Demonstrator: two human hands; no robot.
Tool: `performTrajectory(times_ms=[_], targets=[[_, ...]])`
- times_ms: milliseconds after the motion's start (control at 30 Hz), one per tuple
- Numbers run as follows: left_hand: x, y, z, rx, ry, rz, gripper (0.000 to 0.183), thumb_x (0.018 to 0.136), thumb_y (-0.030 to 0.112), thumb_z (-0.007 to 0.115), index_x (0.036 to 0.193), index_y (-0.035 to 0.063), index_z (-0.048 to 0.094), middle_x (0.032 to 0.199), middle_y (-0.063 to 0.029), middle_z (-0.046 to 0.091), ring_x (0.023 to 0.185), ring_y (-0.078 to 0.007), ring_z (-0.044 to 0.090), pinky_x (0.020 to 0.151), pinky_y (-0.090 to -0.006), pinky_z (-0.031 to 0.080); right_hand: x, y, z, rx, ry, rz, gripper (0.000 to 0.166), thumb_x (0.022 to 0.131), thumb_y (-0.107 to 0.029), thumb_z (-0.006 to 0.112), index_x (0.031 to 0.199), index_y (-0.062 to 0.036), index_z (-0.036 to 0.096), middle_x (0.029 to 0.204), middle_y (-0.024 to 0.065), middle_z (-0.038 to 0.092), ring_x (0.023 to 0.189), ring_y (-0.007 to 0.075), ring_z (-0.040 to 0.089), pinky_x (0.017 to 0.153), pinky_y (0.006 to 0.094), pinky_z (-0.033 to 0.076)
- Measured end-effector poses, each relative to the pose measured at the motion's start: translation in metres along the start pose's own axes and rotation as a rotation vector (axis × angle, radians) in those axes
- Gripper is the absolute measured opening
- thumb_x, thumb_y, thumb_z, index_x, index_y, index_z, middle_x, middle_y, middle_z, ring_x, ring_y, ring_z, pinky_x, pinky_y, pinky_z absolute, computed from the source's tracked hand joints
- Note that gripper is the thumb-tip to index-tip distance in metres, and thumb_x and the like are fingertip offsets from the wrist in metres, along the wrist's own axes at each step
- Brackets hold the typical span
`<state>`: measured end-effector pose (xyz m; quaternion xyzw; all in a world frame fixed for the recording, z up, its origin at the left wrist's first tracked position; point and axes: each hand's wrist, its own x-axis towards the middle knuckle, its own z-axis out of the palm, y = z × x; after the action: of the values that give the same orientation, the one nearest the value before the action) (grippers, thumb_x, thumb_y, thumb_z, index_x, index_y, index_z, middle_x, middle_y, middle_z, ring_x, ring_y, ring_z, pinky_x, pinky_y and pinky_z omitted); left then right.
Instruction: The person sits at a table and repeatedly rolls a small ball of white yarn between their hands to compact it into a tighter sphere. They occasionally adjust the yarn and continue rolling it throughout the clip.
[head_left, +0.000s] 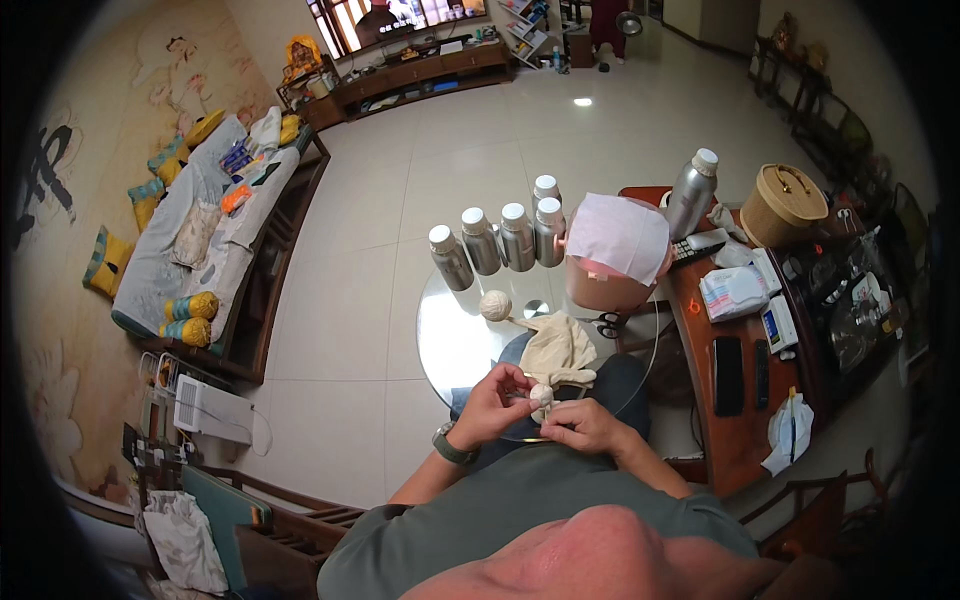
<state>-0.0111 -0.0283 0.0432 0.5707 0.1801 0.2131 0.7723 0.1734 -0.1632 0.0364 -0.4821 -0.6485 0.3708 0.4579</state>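
My left hand (491, 405) pinches a small cream ball (541, 394), wrapped like a yarn ball, over the near edge of a round glass table (450, 337). Just below the ball, my right hand (589, 426) has its fingers closed on the cream material hanging from it; whether that is cloth or yarn is hard to tell. A crumpled cream cloth (559, 343), with glove-like finger shapes, lies just beyond both hands. From it a strand runs to a larger cream ball (495, 306) on the glass. Black-handled scissors (607, 325) rest to the right of the cloth.
Several metal bottles with white caps (515, 238) stand along the table's far edge. Beside them is a pink bucket (604, 289) topped with a white cloth (619, 238). At right, a wooden desk (694, 360) carries a phone (728, 375), wipes (735, 292) and a woven basket (780, 210).
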Motion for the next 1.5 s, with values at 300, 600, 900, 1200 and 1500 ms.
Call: performTrajectory(times_ms=[300,600,900,1200,1500], targets=[[-0.008,-0.007,0.012,-0.32,-0.175,-0.042,0.039,0.084,-0.006,0.071,0.111,0.0069,0.047,0.114,-0.0091,0.061,0.104,-0.0147,0.06,0.091,-0.0292,0.051,0.01,0.002,-0.008,-0.14,0.36,0.043,0.009,0.088,-0.011,0.066,0.089,-0.0018,0.068,0.079,0.0119,0.065,0.072,0.0252,0.064,0.067,0.0331,0.05],[0.006,0.002,0.0,-0.542,0.067,0.089,0.032,0.088,-0.006,0.066,0.112,0.0059,0.048,0.113,-0.0097,0.063,0.102,-0.0172,0.064,0.089,-0.0324,0.057,0.003,-0.003,0.005,-0.212,-0.038,-0.036,0.014,0.091,-0.018,0.067,0.088,-0.0044,0.068,0.078,0.0115,0.064,0.075,0.032,0.064,0.068,0.0379,0.051],[0.002,-0.023,0.011,0.11,0.121,0.115,0.038,0.085,-0.003,0.071,0.114,0.0044,0.047,0.113,-0.0078,0.06,0.102,-0.0126,0.06,0.088,-0.0284,0.055,0.013,-0.029,-0.009,-0.248,0.034,-0.208,0.012,0.088,-0.014,0.068,0.082,-0.0046,0.065,0.072,0.0101,0.06,0.068,0.0296,0.061,0.064,0.039,0.048],[-0.005,-0.012,0.008,-0.276,-0.121,0.022,0.039,0.084,-0.005,0.071,0.113,0.0061,0.048,0.113,-0.0084,0.062,0.102,-0.0133,0.06,0.091,-0.0287,0.053,0.019,-0.019,-0.014,-0.117,0.339,0.052,0.012,0.089,-0.013,0.066,0.088,-0.0014,0.068,0.077,0.0129,0.064,0.069,0.0284,0.063,0.064,0.0346,0.049],[0.005,-0.019,0.009,-0.038,0.145,0.157,0.039,0.086,-0.003,0.071,0.115,0.0051,0.047,0.114,-0.0072,0.06,0.102,-0.0128,0.06,0.087,-0.0276,0.054,0.008,-0.015,-0.002,-0.129,0.028,-0.026,0.01,0.09,-0.012,0.066,0.09,-0.0015,0.069,0.079,0.0115,0.065,0.072,0.0259,0.064,0.067,0.0341,0.05]])
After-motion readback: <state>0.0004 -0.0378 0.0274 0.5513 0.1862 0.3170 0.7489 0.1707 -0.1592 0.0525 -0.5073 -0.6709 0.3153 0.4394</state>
